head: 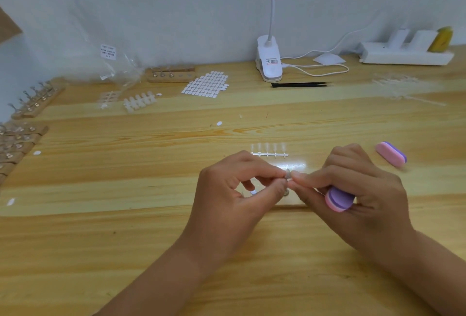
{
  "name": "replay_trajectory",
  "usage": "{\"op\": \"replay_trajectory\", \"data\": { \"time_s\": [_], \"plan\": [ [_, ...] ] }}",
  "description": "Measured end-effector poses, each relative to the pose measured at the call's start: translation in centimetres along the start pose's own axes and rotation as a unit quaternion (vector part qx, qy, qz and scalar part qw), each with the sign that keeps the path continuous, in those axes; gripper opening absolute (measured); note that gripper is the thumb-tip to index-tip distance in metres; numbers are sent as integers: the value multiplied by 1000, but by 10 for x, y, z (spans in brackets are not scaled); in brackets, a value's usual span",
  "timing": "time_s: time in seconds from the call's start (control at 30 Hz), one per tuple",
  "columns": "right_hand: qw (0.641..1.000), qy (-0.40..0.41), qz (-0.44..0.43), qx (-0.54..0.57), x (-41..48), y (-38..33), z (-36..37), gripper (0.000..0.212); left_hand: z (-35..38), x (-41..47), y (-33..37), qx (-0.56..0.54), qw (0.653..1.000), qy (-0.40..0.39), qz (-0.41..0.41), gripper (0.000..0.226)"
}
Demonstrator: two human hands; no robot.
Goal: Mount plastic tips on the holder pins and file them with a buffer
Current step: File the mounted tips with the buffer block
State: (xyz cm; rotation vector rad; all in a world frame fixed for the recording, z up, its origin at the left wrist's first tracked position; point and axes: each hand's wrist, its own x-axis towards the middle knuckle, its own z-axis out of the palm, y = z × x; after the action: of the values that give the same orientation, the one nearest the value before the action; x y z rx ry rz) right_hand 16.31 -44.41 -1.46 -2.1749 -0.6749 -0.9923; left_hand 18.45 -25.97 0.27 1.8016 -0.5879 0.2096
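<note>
**Fingers holding a clear tip above the holder pin**

Fingers [276, 174] of the left hand [234, 189] are pinching a small clear plastic tip [288, 173] between thumb and forefinger. The thumb and forefinger of the right hand [360, 189] are pinching it from the opposite side. The other right fingers are curling round a pink-and-purple buffer [339, 199], which is sitting in the palm.

The tip is hovering just above a metal pin [286, 192] of the pale wooden holder [294, 201]. The holder is lying on the bench [151, 240], mostly hidden beneath both hands.

The tip is probably very light, thin and springy, with a glossy surface that is likely to slip (a hard squeeze could flick it away). Taking it by its side edges looks best, as that is leaving the arched face free for filing.

Its long axis appears to be running roughly up and down rather than along the bench. It is too small to tell which end is pointing up.

A strip of spare tips [268, 151] is lying just beyond the hands. A second buffer [391, 154] is resting well apart on the right.
</note>
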Motion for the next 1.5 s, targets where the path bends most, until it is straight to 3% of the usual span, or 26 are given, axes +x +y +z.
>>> {"op": "replay_trajectory", "data": {
  "time_s": [0.27,0.4,0.53,0.7,0.83,0.97,1.33,1.5],
  "plan": [
    [1000,-22,0,21,-1,2,3,18,0,2,-3,21,1000,15,11,14],
    [988,-24,104,113,5,-2,-8,12,-2,6,-6,-52,998,17,-9,16],
    [959,-62,200,193,10,-1,-14,11,1,4,-6,-57,998,1,-15,16],
    [927,-103,246,262,12,-1,-16,8,1,3,-4,-71,997,3,-33,19],
    [909,-129,273,287,13,0,-17,5,0,3,-3,-39,999,-11,-7,13],
    [895,-153,283,309,13,0,-19,6,-2,1,0,60,997,-10,37,13],
    [898,-164,283,295,10,0,-16,10,-2,-2,-3,108,992,-27,56,7],
    [945,-107,236,202,10,-1,-13,11,-4,4,-2,47,999,-18,11,16]
  ]
}}
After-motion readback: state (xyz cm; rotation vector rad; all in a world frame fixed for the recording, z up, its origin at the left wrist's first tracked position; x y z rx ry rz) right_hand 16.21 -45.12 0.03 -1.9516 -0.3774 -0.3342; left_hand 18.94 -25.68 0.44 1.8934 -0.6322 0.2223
